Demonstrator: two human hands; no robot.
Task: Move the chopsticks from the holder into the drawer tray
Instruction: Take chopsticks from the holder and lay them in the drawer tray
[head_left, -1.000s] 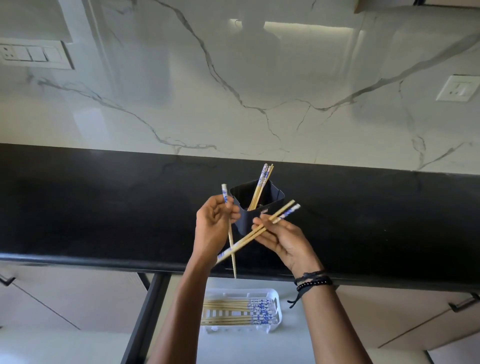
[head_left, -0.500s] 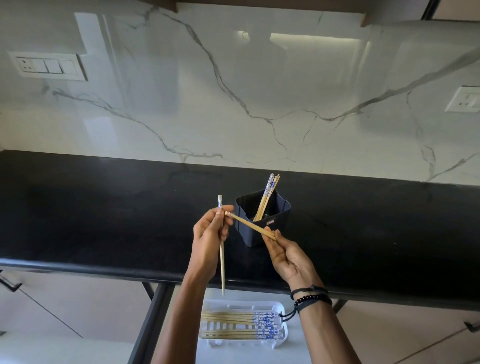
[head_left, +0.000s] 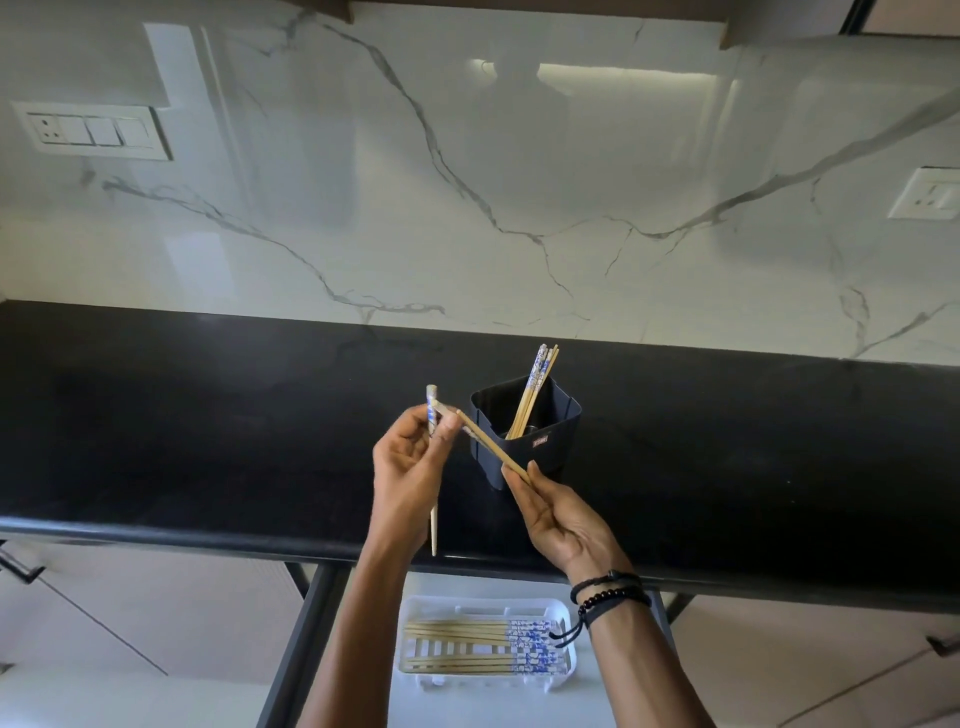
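Since a second ago the right hand (head_left: 558, 514) has been swinging its slanted chopstick (head_left: 491, 442) round, so the plain tip, not the patterned end, is now pointing at the left hand (head_left: 408, 467).

Far left of the fingers, a switch panel (head_left: 93, 132) is sitting on the marble wall. The left hand is hovering over the black countertop (head_left: 208, 441). Its fingers and thumb are curling round an upright chopstick (head_left: 434, 530), with the blue-patterned end sticking up above the fingertips and the plain tip hanging below the palm. Just right of those fingertips the slanted chopstick's tip is arriving. I cannot tell whether it is touching them, nor whether it is one stick or two held together. It is running down and rightward across the front of the dark square holder (head_left: 550, 452), which is standing just behind both hands' fingers. A few remaining chopsticks (head_left: 537, 379) are leaning in the holder. The right hand, wearing black bracelets (head_left: 608, 592), is pinching the slanted chopstick's lower end between thumb and fingertips. Far right, a wall socket (head_left: 930, 193) is showing.

Below the hands, in the open drawer, a white tray (head_left: 467, 682) is already holding several laid chopsticks (head_left: 467, 631), patterned ends to the right. By my judgement the job is running past halfway. The sticks in hand are being gathered for the tray, and those in the holder are waiting their turn.
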